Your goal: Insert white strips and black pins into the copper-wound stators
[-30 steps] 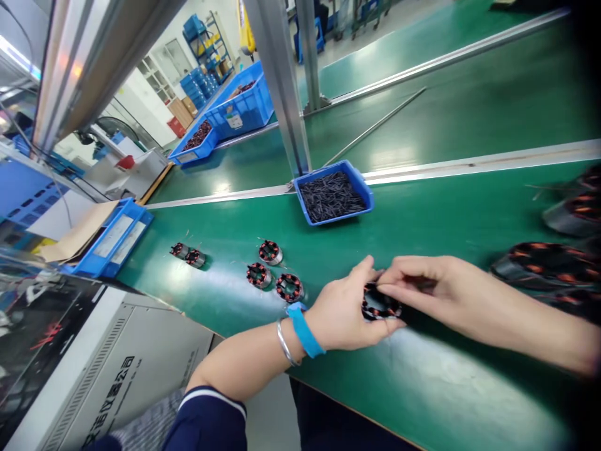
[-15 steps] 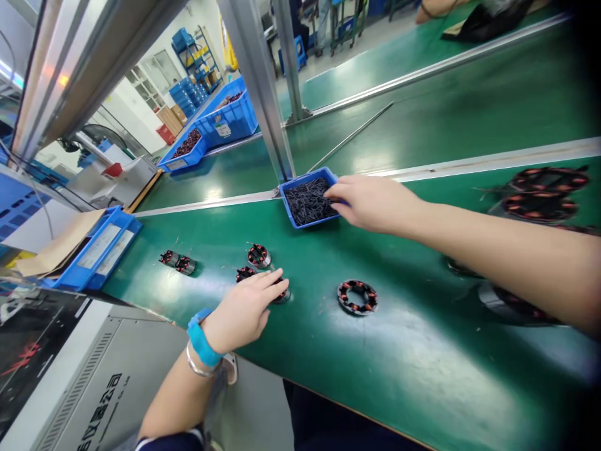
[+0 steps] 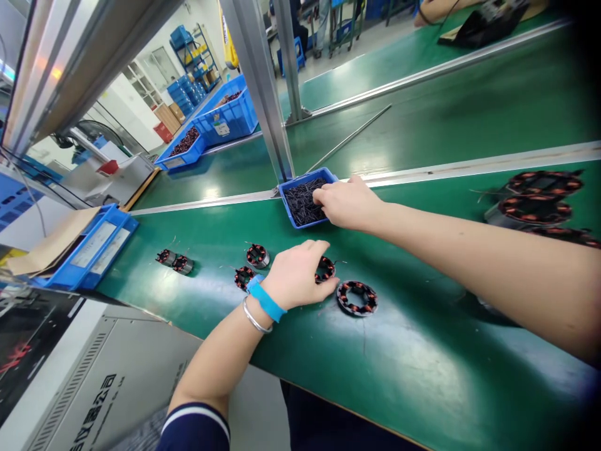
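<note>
My left hand (image 3: 298, 275), with a blue band and a silver bangle at the wrist, curls its thumb and fingers around a small motor stator (image 3: 325, 269) with copper windings, low over the bench. Close to its right lies a larger ring-shaped stator (image 3: 345, 305). Behind the left wrist are two small stators, one upright (image 3: 258, 255) and one partly covered (image 3: 243, 277). My right hand (image 3: 345, 202) reaches into a blue bin (image 3: 307, 224) of thin black tube pieces (image 3: 303, 200). Its fingertips are pinched together at the pieces; whatever is between them is hidden.
Two more small stators (image 3: 182, 265) stand farther left on the green bench. Larger stators (image 3: 535, 210) are stacked at the right, partly behind my right forearm. A metal post (image 3: 263, 94) rises behind the bin, near a thin rod (image 3: 352, 136). Blue crates (image 3: 230, 122) stand beyond.
My left hand has moved right from the small stators, carrying one toward the large ring. My right hand has shifted slightly left and deeper over the bin.
</note>
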